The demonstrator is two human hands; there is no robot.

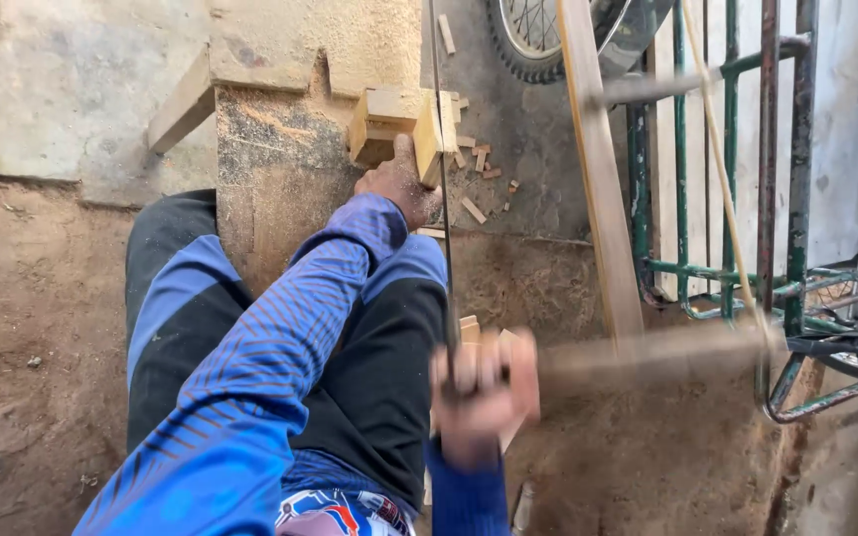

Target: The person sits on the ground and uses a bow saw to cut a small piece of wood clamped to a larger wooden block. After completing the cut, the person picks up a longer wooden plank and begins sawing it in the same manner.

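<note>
A small pale wooden block (389,124) lies on top of a sawdust-covered work block (275,169), near its far right corner; a thin saw blade (438,149) runs straight down across the block's right end, so the cut appears to be under way; how deep the blade has gone cannot be told from this view, and the end piece (430,134) beside the blade looks still attached. The left hand (401,184) presses down on the wooden block from the near side, fingers curled over its edge, steadying it; the right hand (481,389), blurred by movement, is closed in a fist around the wooden handle of the saw frame (647,352), whose bar stretches out to the right. Small offcuts (476,164) and chips lie scattered on the ground just right of the block, a sign that earlier pieces are already sawn off; more pale wood (470,328) sits near the right hand. The person wears blue striped sleeves and dark trousers with blue panels, with a knee beside the work block. The ground is bare, reddish-brown earth, dusty with sawdust; a rough plastered wall (81,89) stands at the far side; to the right are a leaning wooden plank (598,179), a green metal gate (737,179), and part of a spoked wheel (538,35).
</note>
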